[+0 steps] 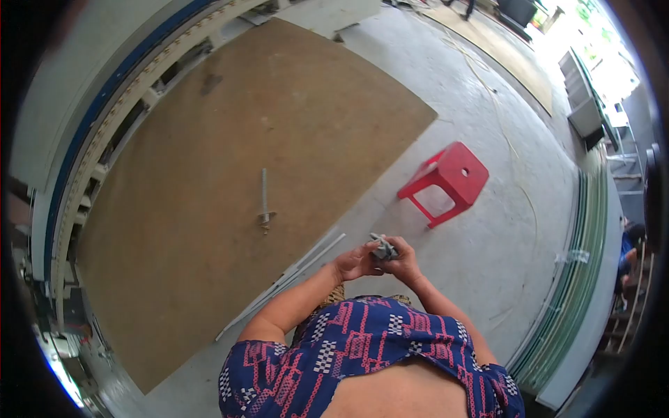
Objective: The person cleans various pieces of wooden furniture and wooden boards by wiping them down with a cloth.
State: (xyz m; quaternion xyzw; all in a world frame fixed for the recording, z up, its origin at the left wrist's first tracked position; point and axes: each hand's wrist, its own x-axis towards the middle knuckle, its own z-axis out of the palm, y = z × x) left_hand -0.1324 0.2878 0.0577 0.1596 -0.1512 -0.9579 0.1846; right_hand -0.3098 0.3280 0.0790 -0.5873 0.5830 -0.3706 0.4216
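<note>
In front of my body, both hands meet around a small grey crumpled bundle (pixel 383 249); it looks like cloth, but I cannot make out its exact kind. My right hand (pixel 402 262) is closed around its right side. From the left, my left hand (pixel 357 261) holds the other side with its fingers curled against it. Parts of the bundle are hidden by the fingers.
A red plastic stool (pixel 463 174) stands ahead to the right. On the large brown board (pixel 188 237) lies a metal rod with a crosspiece (pixel 265 202). Thin pale strips (pixel 279 283) lie along the board's near edge. Stacked green-edged sheets (pixel 568 299) stand at right.
</note>
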